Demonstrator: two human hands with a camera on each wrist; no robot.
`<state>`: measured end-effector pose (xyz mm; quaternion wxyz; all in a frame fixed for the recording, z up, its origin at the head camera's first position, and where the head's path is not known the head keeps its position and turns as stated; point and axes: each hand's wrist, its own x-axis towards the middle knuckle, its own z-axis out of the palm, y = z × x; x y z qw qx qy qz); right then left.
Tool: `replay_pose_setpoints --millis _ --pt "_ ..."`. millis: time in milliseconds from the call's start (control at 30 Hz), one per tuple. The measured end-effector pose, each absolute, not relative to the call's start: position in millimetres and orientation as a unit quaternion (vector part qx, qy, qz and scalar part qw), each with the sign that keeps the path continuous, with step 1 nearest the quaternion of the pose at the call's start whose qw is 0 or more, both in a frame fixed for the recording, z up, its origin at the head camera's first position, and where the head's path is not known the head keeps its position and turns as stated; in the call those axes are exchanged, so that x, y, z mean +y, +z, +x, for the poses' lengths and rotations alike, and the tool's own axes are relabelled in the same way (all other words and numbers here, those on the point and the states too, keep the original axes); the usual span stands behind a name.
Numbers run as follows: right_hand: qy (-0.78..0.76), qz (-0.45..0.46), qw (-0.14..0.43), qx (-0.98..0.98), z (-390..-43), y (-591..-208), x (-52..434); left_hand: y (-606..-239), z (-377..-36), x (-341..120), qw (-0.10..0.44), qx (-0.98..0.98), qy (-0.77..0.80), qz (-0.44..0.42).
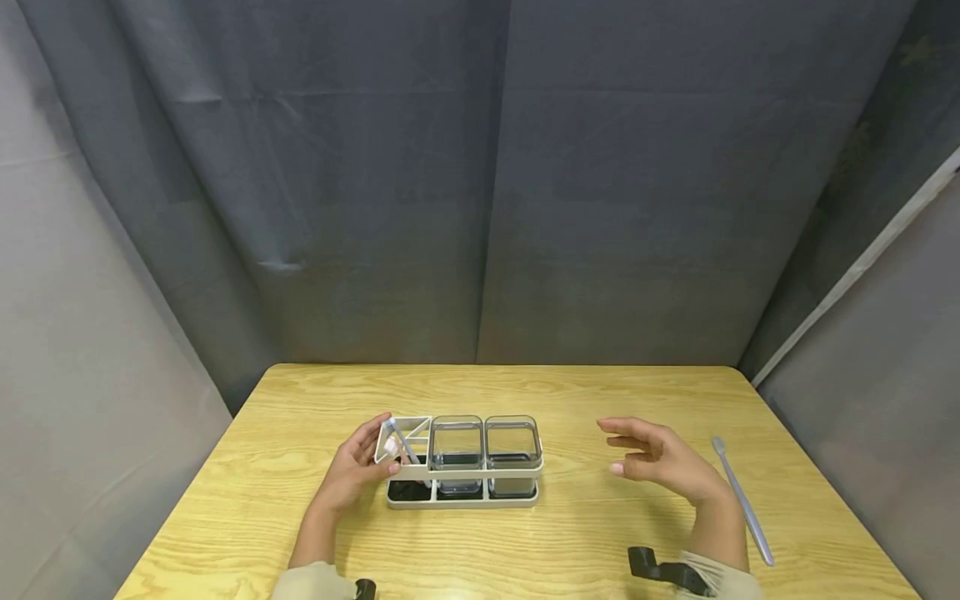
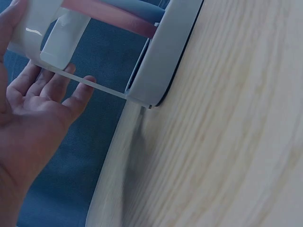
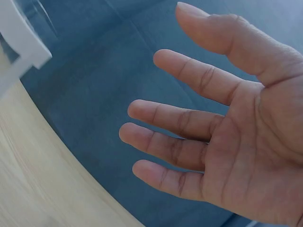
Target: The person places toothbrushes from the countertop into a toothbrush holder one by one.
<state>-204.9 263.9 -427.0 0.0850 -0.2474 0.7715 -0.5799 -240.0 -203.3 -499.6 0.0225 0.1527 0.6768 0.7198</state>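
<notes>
A white toothbrush holder [image 1: 525, 472] with a dark base stands on the table, and two clear cups [image 1: 457, 427] sit side by side in it. Its left compartment has a divided top, where a blue-grey toothbrush [image 1: 406, 443] and a pink toothbrush [image 2: 113, 16] lean. My left hand [image 1: 348, 473] grips the holder's left end, thumb in front and fingers behind. To the right of the holder, my right hand [image 1: 663, 458] hangs above the table, apart from everything. In the right wrist view its fingers [image 3: 175, 113] are spread and the palm is bare.
Another grey-blue toothbrush [image 1: 742, 502] lies on the wooden table [image 1: 585, 533], to the right of my right hand. Grey curtains [image 1: 637, 208] hang behind the table and along both sides.
</notes>
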Motion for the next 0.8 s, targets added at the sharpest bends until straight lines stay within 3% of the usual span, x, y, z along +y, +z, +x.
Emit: replay_pose_setpoints --millis 467,800 --pt "-0.571 -0.144 0.099 0.802 -194 -444 319 -499 -239 -203 0.027 0.672 0.725 0.148" --pt "-0.561 -0.142 0.093 0.810 -188 -449 352 -500 -238 -201 0.027 0.656 0.738 0.155"
